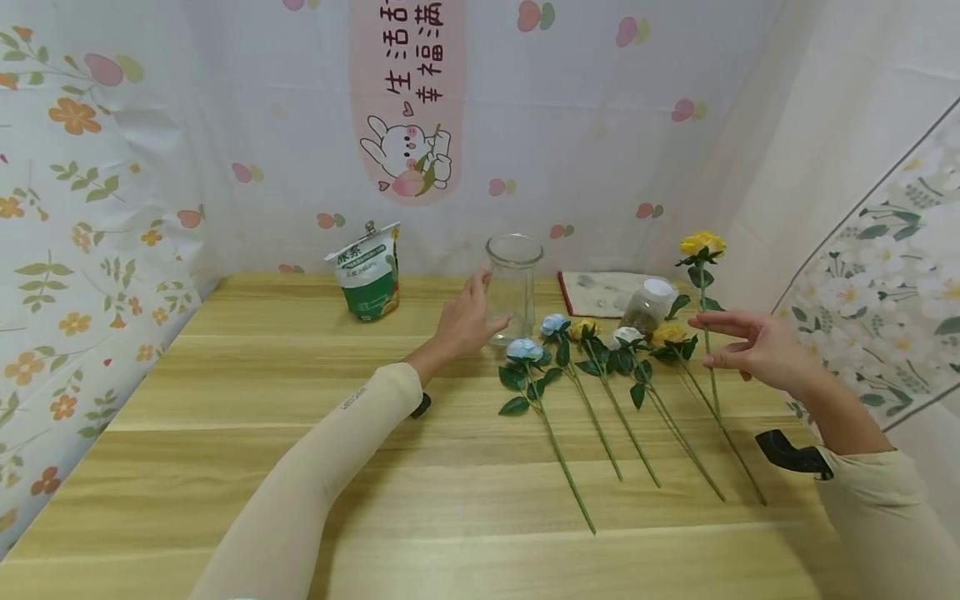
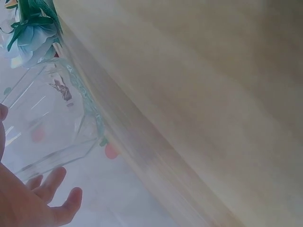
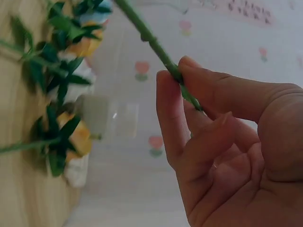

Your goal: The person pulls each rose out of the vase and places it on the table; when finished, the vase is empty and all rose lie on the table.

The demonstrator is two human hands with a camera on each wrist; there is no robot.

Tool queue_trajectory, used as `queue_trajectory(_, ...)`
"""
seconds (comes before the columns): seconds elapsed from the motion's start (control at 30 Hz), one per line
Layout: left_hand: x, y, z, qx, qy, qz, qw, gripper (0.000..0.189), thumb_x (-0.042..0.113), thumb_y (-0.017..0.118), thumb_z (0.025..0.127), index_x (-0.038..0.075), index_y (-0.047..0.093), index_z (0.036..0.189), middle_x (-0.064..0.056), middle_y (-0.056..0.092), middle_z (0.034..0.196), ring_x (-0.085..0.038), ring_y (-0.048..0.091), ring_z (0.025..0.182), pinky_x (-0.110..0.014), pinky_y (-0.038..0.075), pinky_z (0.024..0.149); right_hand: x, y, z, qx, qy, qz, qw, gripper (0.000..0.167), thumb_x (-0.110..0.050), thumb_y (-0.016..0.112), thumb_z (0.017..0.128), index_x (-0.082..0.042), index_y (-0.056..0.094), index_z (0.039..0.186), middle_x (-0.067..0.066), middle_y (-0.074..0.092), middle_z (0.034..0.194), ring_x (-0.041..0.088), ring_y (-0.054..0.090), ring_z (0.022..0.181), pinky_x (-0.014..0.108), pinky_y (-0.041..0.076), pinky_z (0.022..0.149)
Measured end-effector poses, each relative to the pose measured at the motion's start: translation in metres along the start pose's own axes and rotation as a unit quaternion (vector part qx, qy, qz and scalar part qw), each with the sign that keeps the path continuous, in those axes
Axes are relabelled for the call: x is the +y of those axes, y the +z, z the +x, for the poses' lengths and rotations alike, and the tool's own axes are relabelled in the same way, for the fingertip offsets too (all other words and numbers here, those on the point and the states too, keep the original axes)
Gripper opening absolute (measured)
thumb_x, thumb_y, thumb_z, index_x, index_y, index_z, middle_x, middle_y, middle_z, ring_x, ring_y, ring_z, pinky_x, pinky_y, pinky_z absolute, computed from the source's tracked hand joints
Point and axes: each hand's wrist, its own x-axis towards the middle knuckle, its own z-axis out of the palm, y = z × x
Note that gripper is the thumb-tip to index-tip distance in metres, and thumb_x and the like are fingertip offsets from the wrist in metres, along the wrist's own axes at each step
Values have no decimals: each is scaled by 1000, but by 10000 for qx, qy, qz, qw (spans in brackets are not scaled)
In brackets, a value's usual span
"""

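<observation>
A clear glass vase (image 1: 514, 287) stands upright near the table's back edge. My left hand (image 1: 467, 315) is at its left side, the thumb in front of the glass and the fingers spread toward the back. In the left wrist view, those fingers (image 2: 56, 185) look loose beside the vase (image 2: 52, 118); firm contact cannot be made out. My right hand (image 1: 765, 346) pinches the green stem of a yellow artificial rose (image 1: 702, 243), held upright at the right. The right wrist view shows the stem (image 3: 158, 49) between thumb and fingertips, with the bloom out of that view.
Several artificial roses lie on the wooden table (image 1: 225, 467), including a front blue one (image 1: 525, 350) and a white one (image 1: 627, 337). Behind them are a tilted clear jar with a white lid (image 1: 658, 288) and a folded cloth (image 1: 596, 292). A green-and-white pouch (image 1: 367, 279) stands left.
</observation>
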Motion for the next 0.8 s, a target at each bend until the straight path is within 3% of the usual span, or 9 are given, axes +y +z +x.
queue_trajectory(0.13,1,-1,0,18,26,-40,10000,85,49,65,93,6,21,152,-13,43,148,-24,58,77,-49,47,84,25,-14,-14,8,216,-310,9993,53,-11,74,90,-12,55,140,-35,59,119,14,68,72,36,36,42)
queue_trajectory(0.37,3,-1,-1,-20,-42,-73,10000,85,48,66,92,6,21,152,-12,42,148,-23,58,81,-49,46,87,62,-32,-32,-154,391,-537,9977,50,-11,76,87,-8,60,134,-35,59,115,16,72,76,38,36,38)
queue_trajectory(0.57,1,-1,-1,12,-39,-51,10000,85,47,66,93,6,21,152,-13,43,148,-23,58,79,-49,47,86,88,-41,-38,-699,965,-363,9922,43,-13,76,87,-25,65,126,-35,58,113,22,70,75,35,34,38)
queue_trajectory(0.67,1,-1,0,-25,-48,-21,10000,84,48,65,92,7,21,151,-12,43,147,-22,57,77,-47,47,84,99,-40,-38,-857,1135,-249,9895,43,-12,76,87,-34,65,123,-18,66,120,22,68,71,33,33,39)
queue_trajectory(0.8,1,-2,1,-46,-59,-37,10000,85,47,66,92,6,21,151,-13,43,147,-22,56,74,-45,47,81,109,-36,-35,-823,1231,-411,9881,43,-15,78,85,-38,65,119,23,62,129,14,50,50,29,34,41)
